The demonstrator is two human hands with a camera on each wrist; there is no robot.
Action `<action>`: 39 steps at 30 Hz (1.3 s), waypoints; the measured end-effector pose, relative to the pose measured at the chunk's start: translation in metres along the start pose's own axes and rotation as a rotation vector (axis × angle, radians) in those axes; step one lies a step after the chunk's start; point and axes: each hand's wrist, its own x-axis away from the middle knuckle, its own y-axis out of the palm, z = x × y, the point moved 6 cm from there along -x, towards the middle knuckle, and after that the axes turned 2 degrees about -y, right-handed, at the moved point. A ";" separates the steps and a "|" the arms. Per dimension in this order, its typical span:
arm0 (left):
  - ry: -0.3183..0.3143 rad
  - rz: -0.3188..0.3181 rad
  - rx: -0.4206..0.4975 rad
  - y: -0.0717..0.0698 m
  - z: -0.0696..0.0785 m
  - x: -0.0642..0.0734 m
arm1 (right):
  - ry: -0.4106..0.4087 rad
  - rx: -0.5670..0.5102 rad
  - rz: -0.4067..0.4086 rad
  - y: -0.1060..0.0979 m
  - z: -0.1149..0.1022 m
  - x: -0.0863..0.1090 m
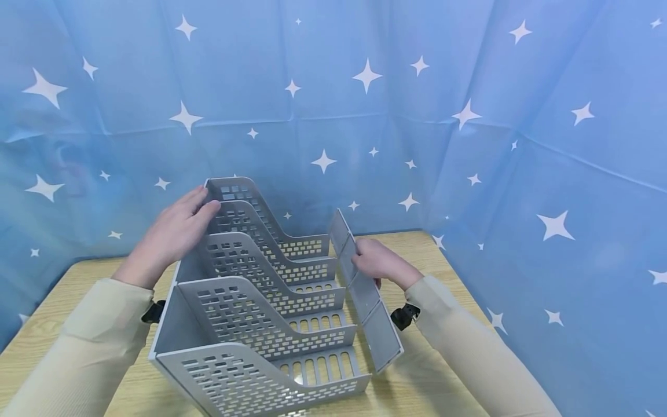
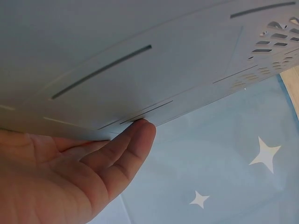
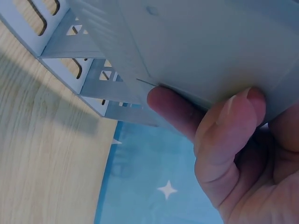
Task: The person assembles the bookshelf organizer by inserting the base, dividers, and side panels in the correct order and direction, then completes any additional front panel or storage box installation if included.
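Observation:
A grey file organizer (image 1: 234, 289) with several perforated dividers stands on the table, its slots facing right. At its far back edge, my left hand (image 1: 179, 226) holds the back panel. Fingertips (image 2: 142, 135) touch the slotted outer face in the left wrist view, and the thumb lies near a divider's top. My right hand (image 1: 380, 260) grips a long, narrow grey panel (image 1: 372, 315) marked into sections, which stands tilted beside the dividers' low front ends. In the right wrist view, fingers (image 3: 229, 130) curl against this panel's outer face.
The organizer stands on a light wood-grain table (image 1: 422, 370). Blue cloth (image 1: 323, 92) with white stars hangs behind the table and along its right side. Black wrist cameras (image 1: 405, 317) sit at both sleeve cuffs.

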 end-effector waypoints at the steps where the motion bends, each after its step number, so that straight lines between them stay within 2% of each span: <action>1: 0.001 0.002 -0.001 0.000 0.000 0.000 | 0.005 0.003 0.001 0.000 0.000 0.000; 19: -0.002 -0.004 -0.018 0.000 0.001 0.001 | 0.013 0.023 -0.029 0.000 -0.001 -0.001; 28: 0.003 0.008 -0.013 0.000 0.001 0.000 | 0.021 0.028 -0.008 -0.005 0.000 -0.002; 39: -0.001 0.000 -0.013 0.000 0.001 0.001 | 0.036 0.014 -0.057 -0.001 0.001 -0.009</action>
